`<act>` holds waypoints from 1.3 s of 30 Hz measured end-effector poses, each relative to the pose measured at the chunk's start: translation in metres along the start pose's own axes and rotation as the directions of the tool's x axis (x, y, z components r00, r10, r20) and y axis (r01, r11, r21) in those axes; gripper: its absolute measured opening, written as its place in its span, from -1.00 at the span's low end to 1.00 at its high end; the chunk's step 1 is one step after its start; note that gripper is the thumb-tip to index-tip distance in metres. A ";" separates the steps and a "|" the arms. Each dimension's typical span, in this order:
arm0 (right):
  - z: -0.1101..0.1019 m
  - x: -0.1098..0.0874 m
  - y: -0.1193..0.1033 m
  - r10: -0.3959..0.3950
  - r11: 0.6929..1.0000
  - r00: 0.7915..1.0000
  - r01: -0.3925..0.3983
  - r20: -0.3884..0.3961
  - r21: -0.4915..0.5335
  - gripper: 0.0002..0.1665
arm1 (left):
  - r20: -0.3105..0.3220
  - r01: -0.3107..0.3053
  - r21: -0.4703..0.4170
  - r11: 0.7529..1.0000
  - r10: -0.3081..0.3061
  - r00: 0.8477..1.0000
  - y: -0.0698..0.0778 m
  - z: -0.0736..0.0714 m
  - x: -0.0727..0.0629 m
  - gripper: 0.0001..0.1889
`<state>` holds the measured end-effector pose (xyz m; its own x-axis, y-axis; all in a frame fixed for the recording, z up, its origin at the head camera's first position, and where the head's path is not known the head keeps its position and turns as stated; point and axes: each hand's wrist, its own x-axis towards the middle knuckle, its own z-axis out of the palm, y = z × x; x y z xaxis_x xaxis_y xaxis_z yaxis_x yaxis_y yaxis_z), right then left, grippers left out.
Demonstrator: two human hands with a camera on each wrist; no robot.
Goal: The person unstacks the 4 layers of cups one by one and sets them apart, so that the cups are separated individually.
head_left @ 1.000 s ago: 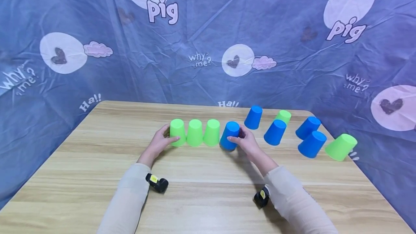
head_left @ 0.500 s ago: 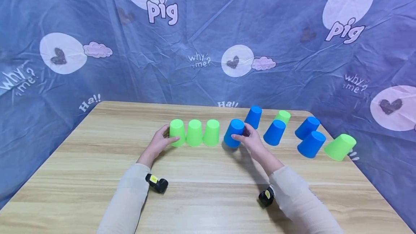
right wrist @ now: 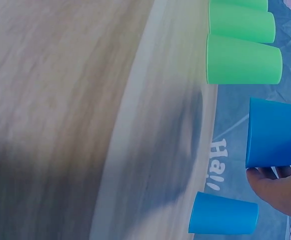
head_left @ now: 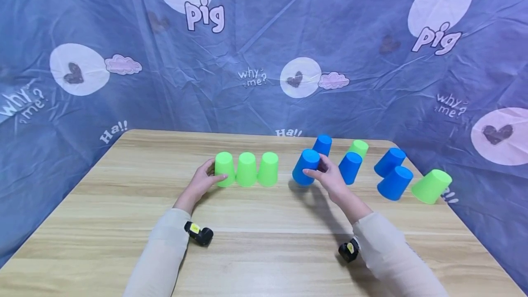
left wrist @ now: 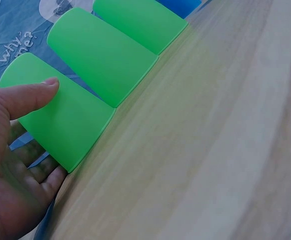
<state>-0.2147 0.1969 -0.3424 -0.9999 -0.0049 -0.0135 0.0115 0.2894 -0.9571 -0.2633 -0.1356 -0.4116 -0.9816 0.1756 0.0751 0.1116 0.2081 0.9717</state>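
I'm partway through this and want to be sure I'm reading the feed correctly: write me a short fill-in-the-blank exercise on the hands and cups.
1. The left hand holds the leftmost cup in a row of ____ green cups.
2. The right hand holds a cup coloured ____.
3. That cup is held ____ the table, not resting on it.
4. In the head view, the rightmost cup is coloured ____.

Missing words: three; blue; above; green.

Staged set, seemingly: printed blue cloth (head_left: 198,104) behind table (head_left: 264,255).
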 end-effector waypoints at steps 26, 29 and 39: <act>-0.038 -0.025 0.015 -0.075 0.995 0.995 0.078 -0.059 0.056 -0.24 | 0.009 0.008 -0.040 0.999 -0.008 1.000 0.009 0.001 -0.005 -0.35; -0.042 -0.029 0.015 -0.068 0.995 0.996 0.072 -0.059 0.063 -0.23 | 0.009 0.005 -0.036 0.999 -0.005 1.000 0.019 0.003 -0.011 -0.36; -0.058 -0.039 0.022 -0.020 0.999 0.999 0.022 -0.044 0.047 -0.10 | 0.004 0.004 -0.013 1.000 -0.004 1.000 0.027 0.004 -0.015 -0.38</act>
<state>-0.1757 0.2593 -0.3458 -0.9993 0.0318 0.0185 -0.0102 0.2441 -0.9697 -0.2446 -0.1289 -0.3872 -0.9814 0.1786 0.0708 0.1060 0.1962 0.9748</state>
